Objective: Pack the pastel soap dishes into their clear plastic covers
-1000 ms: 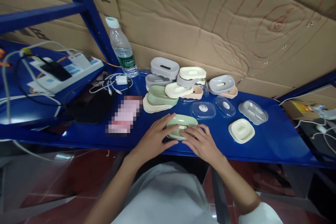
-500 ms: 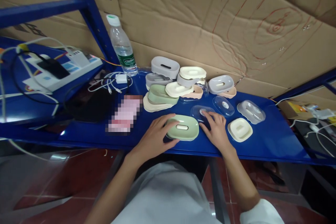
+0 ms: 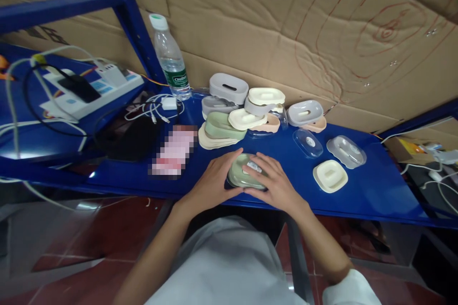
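Note:
Near the front edge of the table, a green soap dish (image 3: 236, 175) lies between my hands. A clear plastic lid (image 3: 246, 181) with a white label sits over its top; whether it is fully seated I cannot tell. My left hand (image 3: 209, 182) curves around the dish's left side, thumb at the front and fingers at the back. From the right, my right hand (image 3: 279, 184) grips the lid, its fingers across the top and its thumb at the front edge. A cream soap dish (image 3: 330, 176) lies to the right of that hand.
Behind is a cluster of grey, cream, green and peach soap dish parts (image 3: 225, 126). Another clear lid (image 3: 308, 143) and a lidded grey dish (image 3: 346, 151) lie right. A water bottle (image 3: 171, 62), phone (image 3: 174, 151), cables (image 3: 152, 108) and power strip (image 3: 93, 95) are left.
My right hand has lifted the clear lid from the table and brought it left onto the green soap dish. My left hand has stayed at the dish.

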`<action>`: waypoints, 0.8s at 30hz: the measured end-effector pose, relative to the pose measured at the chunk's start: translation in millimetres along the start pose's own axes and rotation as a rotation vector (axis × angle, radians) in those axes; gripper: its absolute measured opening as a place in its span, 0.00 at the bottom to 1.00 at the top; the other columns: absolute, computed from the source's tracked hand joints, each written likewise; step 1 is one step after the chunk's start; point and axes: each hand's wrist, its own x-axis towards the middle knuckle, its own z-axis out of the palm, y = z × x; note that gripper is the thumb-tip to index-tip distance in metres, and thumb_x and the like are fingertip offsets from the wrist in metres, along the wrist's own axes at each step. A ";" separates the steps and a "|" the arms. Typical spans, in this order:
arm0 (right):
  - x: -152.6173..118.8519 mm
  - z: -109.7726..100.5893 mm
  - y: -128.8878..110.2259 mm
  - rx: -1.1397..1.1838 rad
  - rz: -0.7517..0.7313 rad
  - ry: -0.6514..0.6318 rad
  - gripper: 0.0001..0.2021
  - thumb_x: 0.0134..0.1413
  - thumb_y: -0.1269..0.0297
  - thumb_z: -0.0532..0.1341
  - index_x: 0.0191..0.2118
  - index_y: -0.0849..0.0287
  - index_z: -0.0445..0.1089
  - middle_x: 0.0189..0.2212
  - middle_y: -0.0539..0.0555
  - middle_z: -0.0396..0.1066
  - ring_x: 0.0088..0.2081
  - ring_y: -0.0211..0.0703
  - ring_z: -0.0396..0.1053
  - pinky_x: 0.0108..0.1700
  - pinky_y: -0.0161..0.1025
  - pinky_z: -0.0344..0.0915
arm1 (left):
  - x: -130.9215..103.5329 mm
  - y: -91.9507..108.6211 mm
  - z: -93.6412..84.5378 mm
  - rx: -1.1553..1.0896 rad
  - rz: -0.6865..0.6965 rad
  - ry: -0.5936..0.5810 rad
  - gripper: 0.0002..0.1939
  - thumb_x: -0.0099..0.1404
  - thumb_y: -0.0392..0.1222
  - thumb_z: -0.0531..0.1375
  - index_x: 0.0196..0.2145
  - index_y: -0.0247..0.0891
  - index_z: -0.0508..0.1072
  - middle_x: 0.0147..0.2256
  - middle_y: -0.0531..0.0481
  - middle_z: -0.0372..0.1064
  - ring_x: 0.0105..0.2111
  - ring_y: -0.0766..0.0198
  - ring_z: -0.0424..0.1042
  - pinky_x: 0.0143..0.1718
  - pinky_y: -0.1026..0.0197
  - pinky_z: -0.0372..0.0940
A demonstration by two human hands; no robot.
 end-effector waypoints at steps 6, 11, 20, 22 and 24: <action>13.9 -6.2 -4.1 -0.107 -0.071 -0.081 0.28 0.71 0.47 0.62 0.70 0.50 0.67 0.70 0.61 0.65 0.73 0.60 0.57 0.68 0.59 0.63 | 0.6 -0.5 -2.6 -0.034 -0.063 -0.031 0.54 0.65 0.51 0.72 0.77 0.47 0.45 0.74 0.37 0.55 0.72 0.40 0.58 0.71 0.40 0.57; 13.7 -8.5 -6.9 -0.131 -0.051 -0.134 0.28 0.72 0.46 0.61 0.71 0.48 0.66 0.69 0.60 0.66 0.71 0.63 0.59 0.65 0.61 0.65 | 2.7 0.6 -3.2 -0.025 -0.058 -0.045 0.55 0.64 0.49 0.73 0.77 0.46 0.45 0.73 0.37 0.57 0.72 0.41 0.59 0.71 0.41 0.56; -14.1 -12.2 -8.8 0.025 0.164 -0.164 0.36 0.65 0.55 0.69 0.75 0.42 0.58 0.77 0.57 0.51 0.76 0.61 0.50 0.70 0.61 0.64 | -1.7 5.1 -3.0 0.037 -0.022 -0.063 0.53 0.66 0.45 0.72 0.78 0.53 0.45 0.73 0.43 0.58 0.70 0.46 0.63 0.70 0.42 0.59; -33.4 -25.6 2.5 0.042 0.232 -0.057 0.34 0.66 0.54 0.68 0.74 0.42 0.59 0.75 0.56 0.55 0.74 0.57 0.56 0.69 0.57 0.66 | -2.0 7.8 -3.7 0.072 -0.026 -0.058 0.50 0.67 0.43 0.70 0.77 0.54 0.48 0.71 0.44 0.61 0.69 0.48 0.65 0.69 0.42 0.61; -62.3 -44.1 21.2 -0.015 0.348 0.147 0.32 0.66 0.50 0.67 0.72 0.42 0.62 0.73 0.57 0.59 0.72 0.59 0.60 0.69 0.58 0.66 | -1.8 8.7 -3.6 0.110 -0.020 -0.051 0.44 0.69 0.42 0.69 0.75 0.54 0.55 0.69 0.46 0.64 0.67 0.50 0.67 0.68 0.43 0.63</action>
